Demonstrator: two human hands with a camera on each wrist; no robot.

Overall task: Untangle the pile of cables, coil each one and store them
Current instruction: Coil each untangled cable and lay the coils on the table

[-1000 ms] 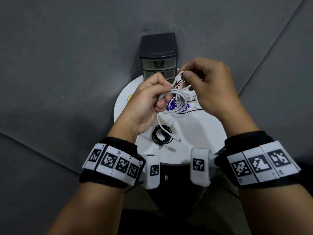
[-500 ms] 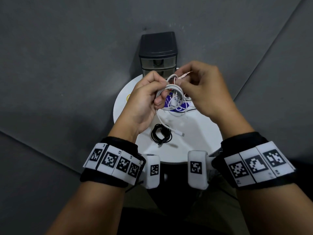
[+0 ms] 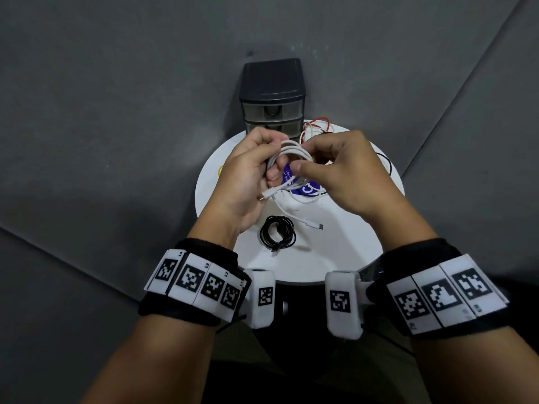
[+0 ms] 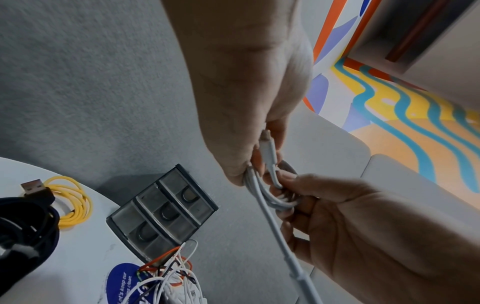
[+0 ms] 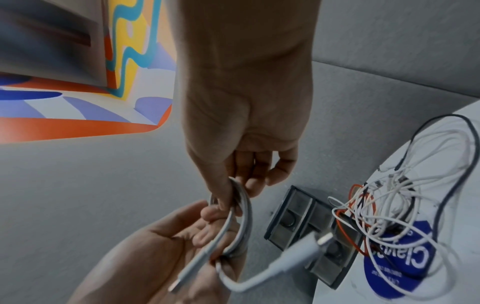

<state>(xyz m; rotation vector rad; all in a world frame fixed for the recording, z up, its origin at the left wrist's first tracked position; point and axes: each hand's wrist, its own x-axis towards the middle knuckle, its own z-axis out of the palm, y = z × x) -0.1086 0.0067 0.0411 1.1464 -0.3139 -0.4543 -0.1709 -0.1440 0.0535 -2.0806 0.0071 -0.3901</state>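
Note:
Both hands hold a white cable point(image 3: 291, 153) wound into a small coil above the round white table point(image 3: 335, 258). My left hand point(image 3: 272, 167) grips the coil's left side, with one plug point(image 3: 267, 196) sticking out by the palm. My right hand point(image 3: 303, 163) pinches the coil's right side between thumb and fingers. The cable's loose tail drops to a plug point(image 3: 314, 224) near the tabletop. In the left wrist view the coil point(image 4: 275, 197) sits between both hands. In the right wrist view the coil point(image 5: 239, 216) shows the same grip.
A coiled black cable point(image 3: 277, 233) lies on the table near me. A tangle of white, red and black wires point(image 3: 315, 129) lies behind my hands over a blue sticker point(image 3: 306, 191). A dark three-drawer unit point(image 3: 272, 94) stands at the table's far edge. A yellow cable point(image 4: 75, 203) lies at the left.
My right hand came down from above the coil to its right side. The coil is tighter, the hanging tail is shorter, and a plug now pokes out by my left palm.

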